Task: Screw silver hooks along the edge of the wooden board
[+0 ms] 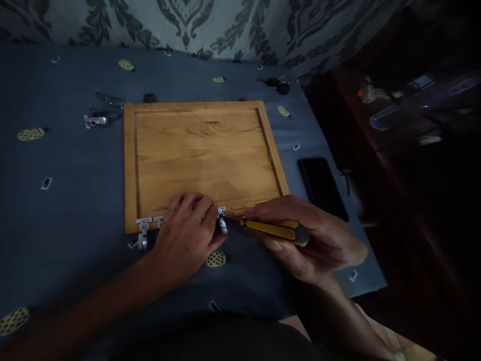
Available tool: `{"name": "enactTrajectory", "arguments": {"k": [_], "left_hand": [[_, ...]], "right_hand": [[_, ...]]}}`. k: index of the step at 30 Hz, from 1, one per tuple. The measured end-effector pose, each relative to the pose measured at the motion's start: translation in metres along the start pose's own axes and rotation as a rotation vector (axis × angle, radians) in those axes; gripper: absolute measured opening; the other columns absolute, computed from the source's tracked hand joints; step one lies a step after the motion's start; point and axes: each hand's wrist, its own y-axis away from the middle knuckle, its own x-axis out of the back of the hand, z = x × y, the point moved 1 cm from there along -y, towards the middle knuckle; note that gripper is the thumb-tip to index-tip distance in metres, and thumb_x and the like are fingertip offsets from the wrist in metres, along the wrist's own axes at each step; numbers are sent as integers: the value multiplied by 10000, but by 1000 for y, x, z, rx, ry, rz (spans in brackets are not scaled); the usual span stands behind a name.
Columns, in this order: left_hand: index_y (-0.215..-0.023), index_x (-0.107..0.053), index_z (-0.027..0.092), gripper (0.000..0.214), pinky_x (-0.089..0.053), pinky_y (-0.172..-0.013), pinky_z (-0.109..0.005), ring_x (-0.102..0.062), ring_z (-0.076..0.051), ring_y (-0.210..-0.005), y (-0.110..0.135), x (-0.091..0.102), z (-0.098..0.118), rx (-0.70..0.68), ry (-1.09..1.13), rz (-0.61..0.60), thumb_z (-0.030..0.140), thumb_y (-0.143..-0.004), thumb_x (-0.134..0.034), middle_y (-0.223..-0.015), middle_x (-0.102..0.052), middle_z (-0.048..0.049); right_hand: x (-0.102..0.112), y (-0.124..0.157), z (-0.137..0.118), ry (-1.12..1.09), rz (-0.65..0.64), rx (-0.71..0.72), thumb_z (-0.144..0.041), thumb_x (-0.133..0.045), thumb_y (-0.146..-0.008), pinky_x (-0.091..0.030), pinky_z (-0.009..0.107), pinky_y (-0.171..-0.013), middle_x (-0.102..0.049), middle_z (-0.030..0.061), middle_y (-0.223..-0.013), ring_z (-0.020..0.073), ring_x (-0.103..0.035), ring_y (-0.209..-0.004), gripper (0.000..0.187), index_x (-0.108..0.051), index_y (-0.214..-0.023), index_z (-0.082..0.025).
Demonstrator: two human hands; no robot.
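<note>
A wooden panel [203, 155] with a raised frame lies flat, its near edge toward me. My left hand [188, 230] is closed over that edge, fingers bent on the wood and thumb beside a metal hinge [223, 224], which it seems to steady. In my right hand [319, 235] is a yellow and black screwdriver [270, 229], its tip pointing left at this hinge; the exact contact is too small to make out. Another hinge [143, 233] sits at the panel's near left corner. Part of a further one [158, 220] shows beside my left hand, which hides the rest.
Loose metal hinges [96, 121] lie left of the panel. Beyond its far right corner is a dark-handled tool, apparently scissors [278, 84]. A black phone [323, 188] rests at the right on the blue patterned cloth [75, 210]. Dark furniture [376, 145] holding small items stands farther right.
</note>
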Motion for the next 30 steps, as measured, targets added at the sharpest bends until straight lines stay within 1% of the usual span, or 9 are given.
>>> {"name": "enactTrajectory", "arguments": {"k": [2,5,8,10,13,17,21,23,30], "left_hand": [[-973,-696,115,330,-532,-871,-456,-631,-300,-955,0,0,0,-5,-1,2,355,-782,-819,-985,-710,-101],[-965,-695,114,288,-534,-874,-461,-631,-304,-956,0,1,0,-4,2,-2,325,-797,-799,-982,-710,-108],[-958,-696,126,245,-533,-878,-460,-631,-305,-959,0,1,0,6,13,-6,302,-810,-779,-985,-708,-107],[-970,-696,129,235,-532,-885,-464,-632,-307,-966,0,1,0,13,19,-9,295,-818,-767,-990,-709,-105],[-985,-697,123,238,-531,-886,-475,-633,-310,-972,0,1,0,15,20,-20,296,-830,-752,-1003,-712,-114],[-1011,-701,120,262,-525,-899,-491,-628,-321,-991,1,0,0,12,28,-38,311,-837,-745,-1029,-712,-120],[-1017,-700,114,269,-528,-893,-496,-630,-322,-985,1,-1,0,11,34,-22,315,-841,-738,-1023,-710,-125],[-1017,-700,125,250,-528,-895,-501,-631,-322,-994,1,-1,0,16,38,-24,314,-854,-723,-1021,-708,-124],[-984,-698,131,225,-530,-895,-500,-632,-317,-993,1,0,0,22,49,-29,301,-843,-739,-1007,-700,-123]], "right_hand": [[0,2,0,-18,3,6,-231,-705,-877,-644,335,-607,-801,58,-895,220,-763,-753,279,-707,-1155,-218],[3,3,-2,-10,20,-39,-202,-718,-855,-638,319,-564,-806,61,-921,210,-759,-692,295,-716,-1149,-227],[6,4,-3,3,80,-92,-260,-701,-875,-631,306,-525,-804,65,-899,195,-742,-615,228,-734,-1099,-238],[7,5,-1,1,106,-106,-311,-694,-882,-632,304,-522,-800,67,-868,197,-742,-611,194,-743,-1055,-238],[7,7,2,-12,88,-139,-315,-698,-879,-640,300,-543,-799,69,-887,200,-752,-642,184,-742,-1040,-237],[7,6,4,-18,71,-113,-274,-709,-873,-646,287,-572,-800,69,-899,195,-759,-664,184,-740,-1047,-224],[7,3,1,12,14,-113,-210,-724,-858,-641,279,-554,-805,58,-926,179,-748,-625,219,-737,-1076,-227],[7,4,0,20,11,-116,-193,-713,-864,-638,285,-534,-807,57,-946,176,-739,-601,237,-733,-1097,-235],[6,4,2,-8,-3,-117,-228,-722,-867,-654,296,-564,-806,67,-937,187,-750,-616,244,-730,-1110,-225]]}}
